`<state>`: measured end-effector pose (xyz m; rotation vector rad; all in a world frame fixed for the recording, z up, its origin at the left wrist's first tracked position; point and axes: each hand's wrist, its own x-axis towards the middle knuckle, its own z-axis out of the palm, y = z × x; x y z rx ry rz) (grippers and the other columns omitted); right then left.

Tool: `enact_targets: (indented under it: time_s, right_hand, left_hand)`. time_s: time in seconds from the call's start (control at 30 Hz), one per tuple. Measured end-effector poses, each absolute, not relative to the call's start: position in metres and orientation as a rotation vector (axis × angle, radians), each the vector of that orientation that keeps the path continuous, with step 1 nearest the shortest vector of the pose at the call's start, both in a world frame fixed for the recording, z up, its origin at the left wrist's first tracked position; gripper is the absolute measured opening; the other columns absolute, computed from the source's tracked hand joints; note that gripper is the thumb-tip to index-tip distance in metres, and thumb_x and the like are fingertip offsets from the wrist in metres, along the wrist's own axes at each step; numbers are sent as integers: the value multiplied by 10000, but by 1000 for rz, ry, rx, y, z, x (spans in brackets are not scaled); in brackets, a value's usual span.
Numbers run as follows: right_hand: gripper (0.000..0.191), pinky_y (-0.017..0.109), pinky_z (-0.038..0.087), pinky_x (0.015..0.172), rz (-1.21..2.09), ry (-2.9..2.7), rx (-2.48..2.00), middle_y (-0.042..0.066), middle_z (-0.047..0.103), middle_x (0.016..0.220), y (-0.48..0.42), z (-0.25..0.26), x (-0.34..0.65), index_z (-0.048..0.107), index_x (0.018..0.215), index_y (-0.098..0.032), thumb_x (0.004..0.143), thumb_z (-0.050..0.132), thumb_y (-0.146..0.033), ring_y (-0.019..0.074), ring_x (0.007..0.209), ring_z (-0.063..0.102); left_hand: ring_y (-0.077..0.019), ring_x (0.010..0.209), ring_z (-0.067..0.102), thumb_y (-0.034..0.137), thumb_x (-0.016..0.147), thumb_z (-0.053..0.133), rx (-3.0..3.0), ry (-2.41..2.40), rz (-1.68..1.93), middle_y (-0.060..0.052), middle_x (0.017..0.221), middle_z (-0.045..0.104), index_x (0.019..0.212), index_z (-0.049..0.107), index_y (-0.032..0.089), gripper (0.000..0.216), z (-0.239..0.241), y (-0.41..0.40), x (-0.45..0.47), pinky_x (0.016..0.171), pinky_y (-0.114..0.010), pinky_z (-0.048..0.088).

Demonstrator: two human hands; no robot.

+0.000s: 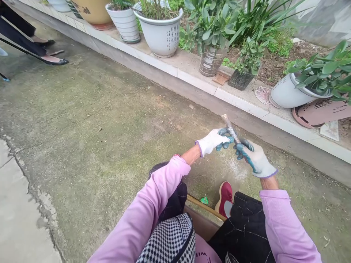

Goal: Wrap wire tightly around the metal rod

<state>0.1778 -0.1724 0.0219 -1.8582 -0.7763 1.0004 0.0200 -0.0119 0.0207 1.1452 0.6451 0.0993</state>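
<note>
A short rod (231,128), with a pale brownish tip and silvery wire-like wrapping around its middle, slants up and to the left in front of me. My right hand (255,157), in a white work glove with blue-green coated fingers, is closed on its lower end. At the wrapped part, my left hand (215,141), gloved the same way, has its fingers bent against the rod. The glove fingers hide part of the wrapping and the lower end. Both hands are held above the concrete ground, in front of my knees.
A low tiled ledge (192,78) runs diagonally ahead, carrying a white pot with writing (161,38), a tilted white pot (287,91) and several other plants. My red shoe (225,195) is on the ground, near a small green scrap (204,200). Another person's feet (55,60) show at upper left.
</note>
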Motion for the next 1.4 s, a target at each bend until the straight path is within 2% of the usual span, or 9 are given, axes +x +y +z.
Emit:
enact_targets:
  time_s: [0.1, 0.23, 0.47, 0.6, 0.73, 0.87, 1.03, 1.23, 1.4]
  right_hand:
    - [620, 339, 592, 650, 741, -834, -2021, 83, 794, 969, -174, 16, 179, 803, 1270, -236, 855, 838, -695, 240, 799, 703]
    - [566, 327, 535, 614, 712, -892, -2083, 63, 747, 856, -179, 18, 176, 812, 1237, -240, 951, 748, -724, 230, 739, 669]
    - [634, 271, 322, 374, 1149, -658, -1656, -43, 571, 666, -175, 26, 161, 661, 958, -246, 852, 845, -843, 111, 448, 411]
    - [575, 262, 427, 420, 1081, -682, -1717, -37, 602, 666, -170, 25, 160, 658, 914, -243, 771, 949, -718, 117, 494, 490]
    - [521, 263, 451, 438, 922, -661, -1760, -33, 613, 690, -167, 26, 159, 710, 963, -229, 759, 950, -643, 121, 526, 499]
    - [578, 260, 349, 382, 1050, -657, -1605, -35, 596, 717, -173, 32, 160, 765, 1078, -206, 844, 911, -715, 101, 473, 426]
    - [648, 263, 289, 354, 1273, -703, -1506, -50, 555, 631, -189, 42, 175, 828, 1094, -174, 823, 935, -753, 93, 413, 366]
    - [546, 251, 389, 413, 1719, -1054, -1891, 1, 684, 659, -196, 36, 194, 900, 1041, -184, 743, 979, -634, 123, 481, 511]
    - [312, 255, 346, 464, 1227, -1216, -2449, -5, 613, 561, -189, 13, 207, 719, 706, -245, 837, 821, -509, 136, 506, 510]
  left_hand:
    - [-65, 467, 454, 153, 974, 734, 1112, 658, 133, 84, 635, 616, 1228, 760, 172, 256, 18, -13, 26, 445, -165, 308]
    - [-58, 462, 451, 178, 986, 730, 1130, 628, 93, 77, 642, 621, 1215, 766, 169, 232, 21, -10, 27, 455, -164, 320]
    - [-48, 437, 399, 228, 988, 743, 1164, 592, 63, 71, 625, 624, 1236, 788, 172, 258, 31, -8, 19, 458, -156, 318]
    - [-55, 462, 430, 198, 964, 776, 1138, 627, 98, 73, 620, 605, 1148, 774, 163, 188, 29, -12, 22, 463, -159, 334]
    - [-59, 483, 457, 208, 980, 777, 1194, 641, 109, 72, 634, 611, 1096, 760, 174, 122, 33, -12, 22, 469, -157, 358]
    - [-65, 511, 495, 230, 991, 741, 1294, 596, 24, 57, 643, 627, 1121, 806, 161, 160, 37, -3, 17, 503, -152, 407]
    - [-81, 550, 523, 201, 920, 733, 1444, 641, -1, 53, 659, 606, 951, 773, 157, 67, 27, 5, 16, 521, -167, 398]
    - [-114, 620, 554, 187, 828, 755, 1712, 533, -99, 32, 669, 645, 802, 739, 188, 30, 18, 8, 12, 597, -208, 428]
    - [-112, 595, 513, 153, 869, 731, 1824, 587, -154, 37, 639, 616, 770, 707, 202, 113, 18, -3, 12, 570, -224, 382]
